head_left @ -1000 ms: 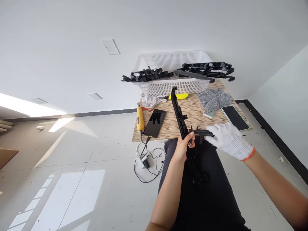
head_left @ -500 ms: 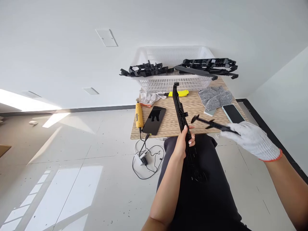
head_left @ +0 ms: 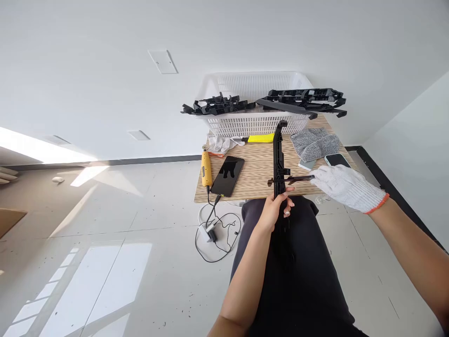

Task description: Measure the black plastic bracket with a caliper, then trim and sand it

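A striped bench (head_left: 257,178) stands before a white wall (head_left: 105,89) on a pale tiled floor (head_left: 171,276). The bare left hand (head_left: 273,213) wraps around a long black part (head_left: 278,152) reaching out over the bench; the gloved right hand (head_left: 345,187) pinches a dark caliper (head_left: 300,178) crossing that part.

From my left hand (head_left: 274,211), the basket (head_left: 257,125) stands at twelve o'clock on the table (head_left: 254,175), parts (head_left: 219,106) across its rim, the knife (head_left: 260,138) before it. The cloth (head_left: 315,143) lies at one, the phone (head_left: 336,159) at two, behind my right hand (head_left: 346,187); at ten, the tablet (head_left: 228,176), then the tool (head_left: 206,169).
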The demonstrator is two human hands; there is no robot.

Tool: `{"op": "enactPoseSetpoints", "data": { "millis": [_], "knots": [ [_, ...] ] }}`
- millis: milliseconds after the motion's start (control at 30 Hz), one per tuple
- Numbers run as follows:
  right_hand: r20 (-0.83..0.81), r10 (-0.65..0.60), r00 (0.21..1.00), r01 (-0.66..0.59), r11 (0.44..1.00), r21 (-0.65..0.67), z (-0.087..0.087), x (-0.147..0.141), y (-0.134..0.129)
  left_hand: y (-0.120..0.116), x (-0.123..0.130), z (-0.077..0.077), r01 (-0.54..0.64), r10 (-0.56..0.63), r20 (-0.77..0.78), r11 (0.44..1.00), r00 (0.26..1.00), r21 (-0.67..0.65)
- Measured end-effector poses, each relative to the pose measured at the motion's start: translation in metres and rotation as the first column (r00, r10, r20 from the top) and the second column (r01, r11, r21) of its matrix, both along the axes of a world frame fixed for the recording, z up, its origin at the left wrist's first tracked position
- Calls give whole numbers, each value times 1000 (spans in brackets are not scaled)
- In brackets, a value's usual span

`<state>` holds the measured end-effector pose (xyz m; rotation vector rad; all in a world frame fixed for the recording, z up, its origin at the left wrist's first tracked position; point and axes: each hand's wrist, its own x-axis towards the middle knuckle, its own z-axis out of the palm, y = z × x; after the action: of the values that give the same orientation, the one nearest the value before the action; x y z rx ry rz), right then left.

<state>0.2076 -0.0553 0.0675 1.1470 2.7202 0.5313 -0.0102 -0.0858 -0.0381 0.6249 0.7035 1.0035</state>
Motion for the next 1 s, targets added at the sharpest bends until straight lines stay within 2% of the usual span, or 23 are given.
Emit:
{"op": "enactPoseSetpoints", "data": {
  "millis": [100, 300, 400, 467, 633, 767, 1000],
  "knots": [
    [48, -76, 996, 77, 997, -15, 2, -8, -4, 1, 0, -1, 7, -7, 19, 1000, 1000, -7],
    [-102, -227, 969, 226, 974, -13, -9, -7, -2, 0, 1, 1, 48, -48, -31, 999, 998, -3],
    [-124, -379, 917, 375, 925, -53, -14, -7, -1, 0, 0, 3, 60, -60, -63, 998, 996, 5],
    [-153, -430, 890, 432, 902, -23, -16, -9, 0, 0, 1, 4, 58, -57, -73, 998, 996, 4],
    [-334, -350, 875, 416, 897, 149, -19, -15, 4, 0, 2, 3, 64, -64, -68, 998, 996, 1],
    [-436, -320, 841, 421, 894, 156, -30, -18, 7, -2, 2, 4, 62, -61, -62, 998, 996, 12],
    [-325, -106, 940, 191, 952, 240, -61, -10, 8, -2, -1, 2, 67, -67, -12, 998, 998, 7]
  ]
}}
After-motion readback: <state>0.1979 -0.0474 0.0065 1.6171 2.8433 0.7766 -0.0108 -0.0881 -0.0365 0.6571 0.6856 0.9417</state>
